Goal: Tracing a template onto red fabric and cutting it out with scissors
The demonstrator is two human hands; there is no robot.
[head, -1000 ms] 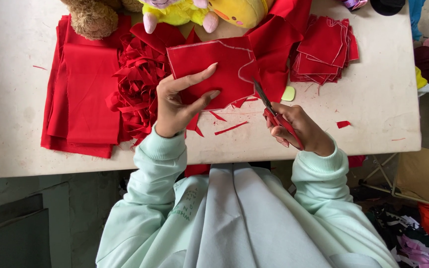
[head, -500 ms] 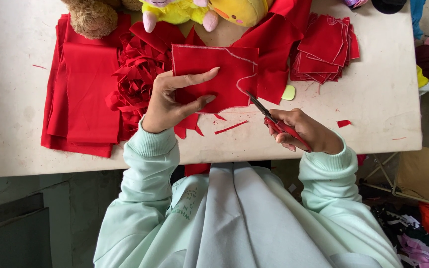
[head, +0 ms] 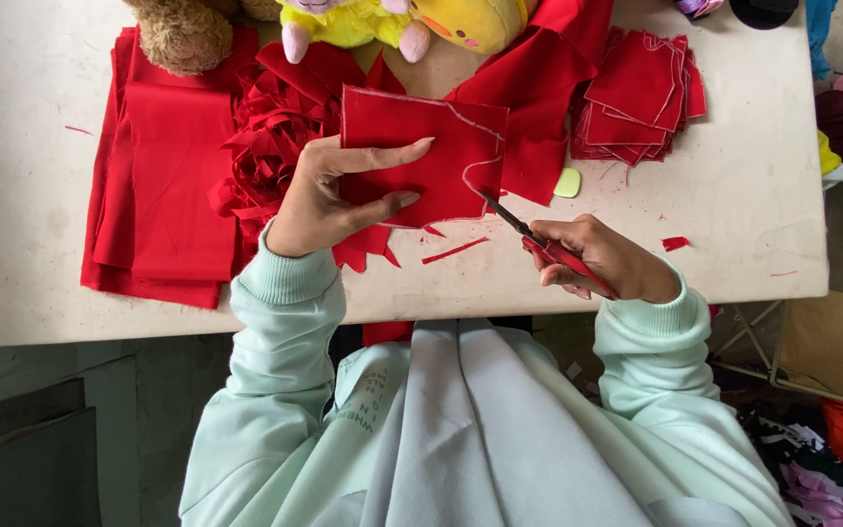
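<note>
The red felt piece sits higher on the worktop than half a second ago, your left hand pinching its left edge, thumb beneath. Your right hand has closed around red-handled scissors, blades at the lower right edge. Folded red cloth lies left, cut squares far right, plush toys beyond
</note>
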